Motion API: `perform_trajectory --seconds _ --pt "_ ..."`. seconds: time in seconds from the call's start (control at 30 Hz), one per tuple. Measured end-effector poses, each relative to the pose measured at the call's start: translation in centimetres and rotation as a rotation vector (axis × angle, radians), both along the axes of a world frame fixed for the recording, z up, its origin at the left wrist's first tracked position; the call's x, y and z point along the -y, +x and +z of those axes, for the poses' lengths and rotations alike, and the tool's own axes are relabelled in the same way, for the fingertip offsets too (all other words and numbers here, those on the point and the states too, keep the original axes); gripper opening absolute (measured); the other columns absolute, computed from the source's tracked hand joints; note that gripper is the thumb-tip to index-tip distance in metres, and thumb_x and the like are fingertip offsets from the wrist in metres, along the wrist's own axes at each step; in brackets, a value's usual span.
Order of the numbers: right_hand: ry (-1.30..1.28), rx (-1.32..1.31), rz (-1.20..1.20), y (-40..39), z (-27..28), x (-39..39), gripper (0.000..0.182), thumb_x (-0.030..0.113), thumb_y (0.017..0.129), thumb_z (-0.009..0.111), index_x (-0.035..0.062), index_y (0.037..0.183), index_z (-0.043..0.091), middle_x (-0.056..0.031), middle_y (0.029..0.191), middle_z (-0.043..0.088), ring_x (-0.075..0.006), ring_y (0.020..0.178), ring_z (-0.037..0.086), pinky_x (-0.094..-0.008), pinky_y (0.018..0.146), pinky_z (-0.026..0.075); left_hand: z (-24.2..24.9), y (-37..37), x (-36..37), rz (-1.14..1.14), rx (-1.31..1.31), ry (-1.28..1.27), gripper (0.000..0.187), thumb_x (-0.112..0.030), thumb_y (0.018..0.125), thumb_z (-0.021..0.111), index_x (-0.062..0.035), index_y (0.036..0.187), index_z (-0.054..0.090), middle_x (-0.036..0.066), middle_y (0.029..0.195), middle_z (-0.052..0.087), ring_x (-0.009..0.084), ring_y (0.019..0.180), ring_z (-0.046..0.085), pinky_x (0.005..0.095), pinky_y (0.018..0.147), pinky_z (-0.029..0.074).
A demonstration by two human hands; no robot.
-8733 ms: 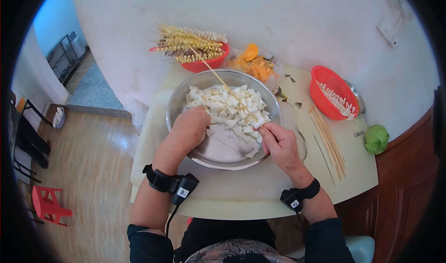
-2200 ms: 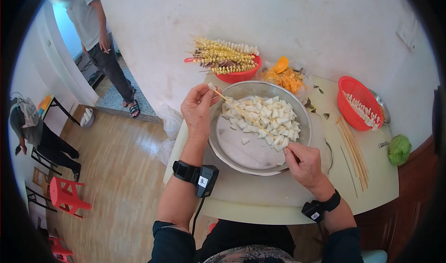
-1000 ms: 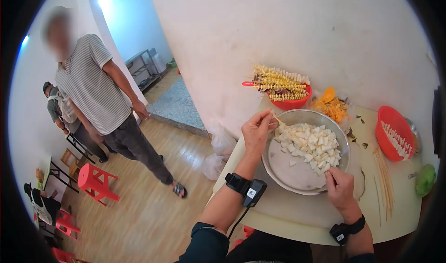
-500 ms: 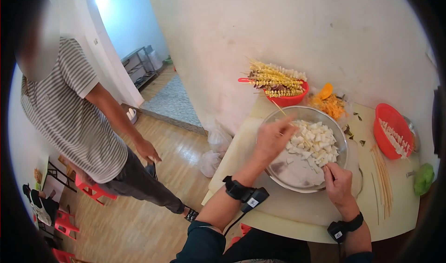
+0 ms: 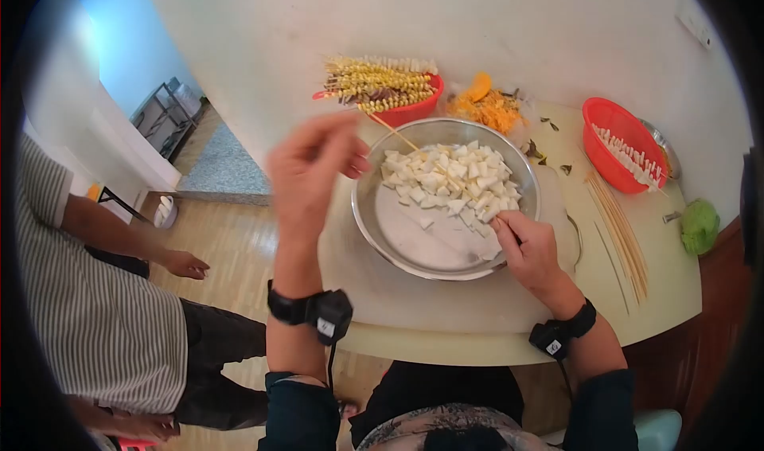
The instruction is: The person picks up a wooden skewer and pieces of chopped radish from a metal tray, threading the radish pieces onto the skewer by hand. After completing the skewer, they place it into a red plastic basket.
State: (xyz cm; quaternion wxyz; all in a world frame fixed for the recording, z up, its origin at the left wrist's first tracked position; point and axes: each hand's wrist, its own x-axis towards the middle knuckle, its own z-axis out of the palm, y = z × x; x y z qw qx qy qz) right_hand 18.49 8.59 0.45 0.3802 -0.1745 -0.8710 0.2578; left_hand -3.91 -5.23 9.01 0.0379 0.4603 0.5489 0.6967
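A steel bowl (image 5: 398, 244) holds a heap of white cut pieces (image 5: 458, 176). A wooden skewer (image 5: 395, 131) leans over its upper left rim with one end among the pieces. My left hand (image 5: 310, 168) is raised beside the bowl's left rim, its bent fingers blurred; whether anything is between them does not show. At the bowl's right side, my right hand (image 5: 529, 248) has thumb and fingers pinched together against the white pieces, and what they hold is hidden.
Behind the bowl are a red bowl (image 5: 414, 113) of loaded skewers and orange shreds (image 5: 493, 113). To the right lie another red bowl (image 5: 597, 144), bare sticks (image 5: 619, 228) and a green bag (image 5: 699, 226). A person in a striped shirt (image 5: 103, 308) stands at left.
My left hand has moved left, away from over the bowl, and the skewer's shaft is in clearer view. My right hand stays at the bowl's right side. The view has shifted; the person appears nearer.
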Motion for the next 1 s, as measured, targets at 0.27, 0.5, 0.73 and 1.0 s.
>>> perform_trajectory --seconds 0.27,0.5,0.73,1.0 --pt "-0.067 -0.044 0.014 -0.1 -0.5 -0.2 0.008 0.009 0.084 0.06 0.0013 0.086 0.061 -0.0158 0.062 0.057 -0.0289 0.051 0.057 -0.0324 0.047 0.043 -6.7 -0.5 -4.5 -0.227 -0.558 -0.852 0.014 -0.007 0.069 0.066 -0.0015 0.081 0.068 0.014 0.072 0.063 0.0211 0.063 0.062 0.0316 0.059 0.048" --pt "-0.039 -0.025 0.004 0.0 -0.3 -0.1 0.007 0.01 0.084 0.06 0.0023 0.084 0.06 -0.0159 0.062 0.057 -0.0305 0.052 0.057 -0.0345 0.047 0.043 -9.2 0.1 -5.3 -0.278 -0.675 -0.827 0.017 -0.014 0.066 0.069 -0.0008 0.076 0.066 0.013 0.073 0.061 0.0271 0.073 0.06 0.0352 0.067 0.048" --pt "-0.011 -0.023 0.005 0.0 -0.1 0.0 0.008 0.01 0.083 0.06 0.0022 0.082 0.059 -0.0159 0.061 0.056 -0.0323 0.053 0.056 -0.0357 0.047 0.043 -8.2 0.6 -4.8 -0.227 -0.564 -0.71 0.014 -0.011 0.071 0.065 0.0004 0.08 0.065 0.011 0.075 0.062 0.0203 0.072 0.062 0.0317 0.062 0.048" --pt "-0.003 -0.012 0.005 0.0 0.0 0.0 0.006 0.009 0.083 0.06 0.0024 0.082 0.06 -0.0159 0.062 0.057 -0.0318 0.054 0.057 -0.0358 0.047 0.043 -7.7 -1.0 -4.4 -0.376 0.32 -0.459 0.023 -0.011 0.08 0.062 0.0042 0.098 0.062 0.01 0.089 0.065 0.016 0.082 0.062 0.0283 0.068 0.052"
